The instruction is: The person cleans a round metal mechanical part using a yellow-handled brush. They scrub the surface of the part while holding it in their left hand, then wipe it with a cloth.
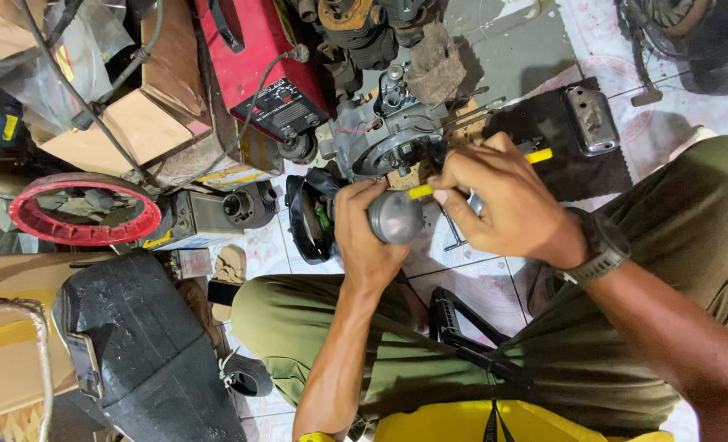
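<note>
Fingers of the left hand point(364, 233) clamp round a grey metal cylindrical piston point(394, 217), right hand point(503, 200) pinching a yellow-handled tool point(420, 191) against it, above the grey engine block point(388, 135).

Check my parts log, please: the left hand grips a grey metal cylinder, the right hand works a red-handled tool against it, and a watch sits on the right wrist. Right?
Not quite. The head view shows the tool in the right hand has a yellow handle, not red. The rest holds: the left hand grips the grey metal cylinder, and the watch sits on the right wrist.
</note>
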